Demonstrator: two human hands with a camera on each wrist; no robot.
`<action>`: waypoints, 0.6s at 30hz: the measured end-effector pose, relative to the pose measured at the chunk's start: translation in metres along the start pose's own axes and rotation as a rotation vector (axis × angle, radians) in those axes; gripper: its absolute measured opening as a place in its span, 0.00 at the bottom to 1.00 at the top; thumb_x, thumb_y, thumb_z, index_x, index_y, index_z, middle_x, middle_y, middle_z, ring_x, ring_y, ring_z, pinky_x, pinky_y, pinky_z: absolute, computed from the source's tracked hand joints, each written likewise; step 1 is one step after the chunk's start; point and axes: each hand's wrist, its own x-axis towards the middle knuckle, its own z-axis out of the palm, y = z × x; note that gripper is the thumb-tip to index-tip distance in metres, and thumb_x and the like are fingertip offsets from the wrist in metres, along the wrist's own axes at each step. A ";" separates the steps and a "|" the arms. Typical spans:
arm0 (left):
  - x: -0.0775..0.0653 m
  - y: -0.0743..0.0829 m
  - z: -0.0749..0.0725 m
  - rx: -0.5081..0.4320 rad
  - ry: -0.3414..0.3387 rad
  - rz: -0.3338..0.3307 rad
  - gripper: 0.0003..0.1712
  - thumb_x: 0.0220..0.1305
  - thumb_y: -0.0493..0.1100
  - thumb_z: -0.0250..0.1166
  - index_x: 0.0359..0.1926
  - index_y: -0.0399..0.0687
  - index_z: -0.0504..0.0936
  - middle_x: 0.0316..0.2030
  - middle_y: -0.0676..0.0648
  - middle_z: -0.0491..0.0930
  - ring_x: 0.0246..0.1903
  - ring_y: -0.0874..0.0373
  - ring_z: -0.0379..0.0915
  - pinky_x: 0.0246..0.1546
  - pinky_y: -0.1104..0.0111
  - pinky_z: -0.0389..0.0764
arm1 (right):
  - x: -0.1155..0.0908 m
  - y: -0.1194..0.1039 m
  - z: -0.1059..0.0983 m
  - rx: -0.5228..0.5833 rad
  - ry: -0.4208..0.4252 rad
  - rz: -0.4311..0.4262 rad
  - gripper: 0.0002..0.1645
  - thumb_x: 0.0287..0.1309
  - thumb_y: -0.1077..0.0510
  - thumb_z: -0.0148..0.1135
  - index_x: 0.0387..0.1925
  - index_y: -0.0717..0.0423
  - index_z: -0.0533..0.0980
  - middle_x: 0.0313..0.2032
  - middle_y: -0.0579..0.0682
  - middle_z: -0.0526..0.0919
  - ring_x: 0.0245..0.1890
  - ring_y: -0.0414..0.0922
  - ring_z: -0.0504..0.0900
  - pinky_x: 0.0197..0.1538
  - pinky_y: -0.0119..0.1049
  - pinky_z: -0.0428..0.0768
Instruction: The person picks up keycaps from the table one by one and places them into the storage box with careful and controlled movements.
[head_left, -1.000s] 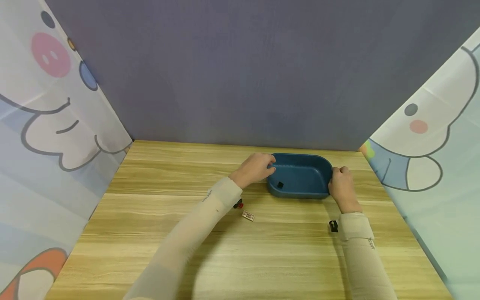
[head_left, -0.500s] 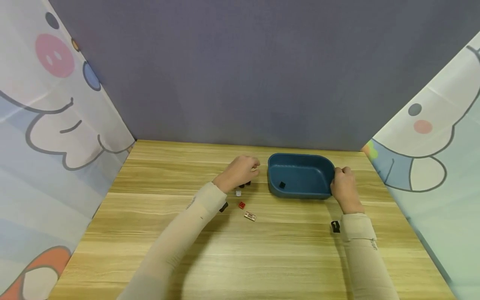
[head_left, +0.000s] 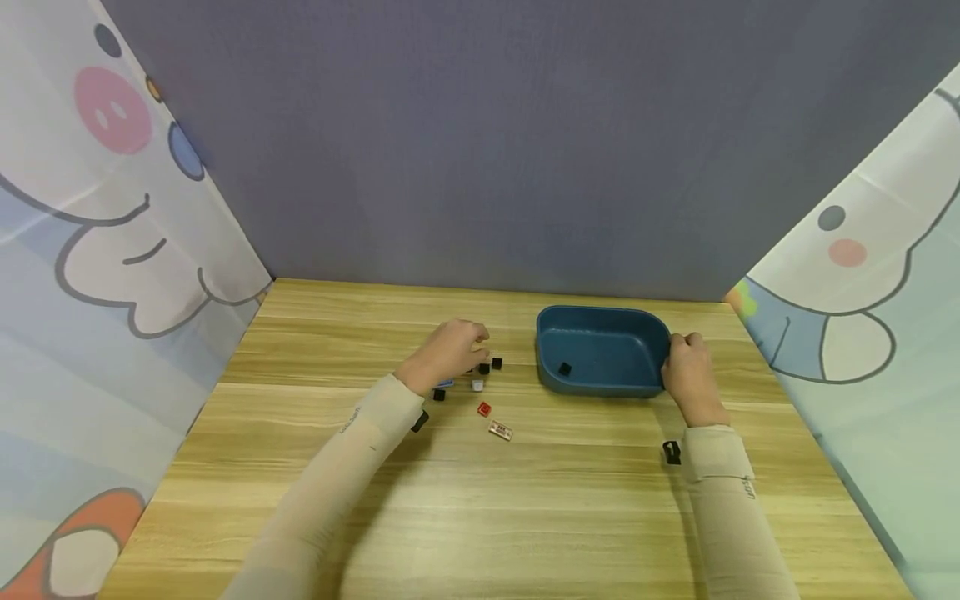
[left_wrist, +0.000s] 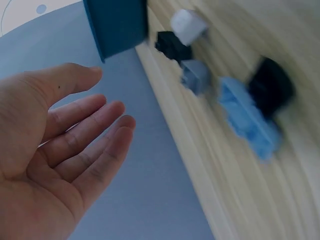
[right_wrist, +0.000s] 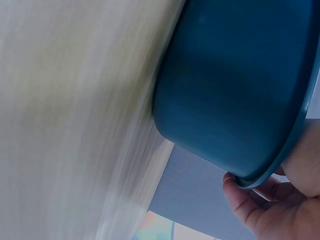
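My left hand (head_left: 448, 354) hovers over the table with loosely bent fingers and nothing visible between them. Below it lie small toy-block pieces, some hidden by the hand: a light blue piece (left_wrist: 250, 120) with a black piece (left_wrist: 271, 86) against it, a grey piece (left_wrist: 195, 76) and a white piece (head_left: 477, 385). At the right, my right hand (head_left: 688, 379) grips the rim of a dark blue plastic bin (head_left: 600, 390), thumb and fingers on either side of the edge (right_wrist: 250, 182). One small black piece (head_left: 565, 368) lies inside the bin, toward its left.
Nearer me lie a red piece (head_left: 484, 409), a flat printed tile (head_left: 500, 430) and a black piece (head_left: 420, 421) by the left sleeve. Another black piece (head_left: 672, 452) sits beside the right cuff. A grey panel (head_left: 480, 150) stands behind the wooden table (head_left: 570, 517).
My left hand has moved left from the bin's left rim to above the loose pieces, uncovering several of them. The right hand stays on the bin's rim.
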 end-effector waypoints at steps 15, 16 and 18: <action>-0.019 -0.023 0.017 0.039 -0.075 -0.095 0.21 0.66 0.43 0.70 0.55 0.35 0.82 0.53 0.38 0.81 0.47 0.49 0.81 0.50 0.59 0.81 | -0.001 -0.002 -0.003 0.001 -0.005 0.005 0.16 0.53 0.78 0.51 0.44 0.88 0.71 0.39 0.81 0.69 0.41 0.76 0.70 0.45 0.67 0.72; -0.020 -0.024 0.019 0.049 -0.080 -0.097 0.20 0.65 0.42 0.70 0.54 0.35 0.82 0.51 0.39 0.82 0.45 0.50 0.81 0.49 0.60 0.81 | -0.001 -0.001 -0.003 0.001 -0.009 0.005 0.16 0.53 0.78 0.51 0.44 0.88 0.71 0.39 0.81 0.69 0.41 0.76 0.70 0.45 0.67 0.72; -0.021 -0.024 0.021 0.069 -0.083 -0.099 0.17 0.63 0.41 0.71 0.50 0.36 0.84 0.45 0.42 0.84 0.39 0.53 0.81 0.44 0.64 0.82 | -0.002 -0.001 -0.003 0.003 -0.013 0.004 0.16 0.53 0.78 0.50 0.44 0.88 0.71 0.39 0.81 0.69 0.41 0.76 0.70 0.45 0.67 0.72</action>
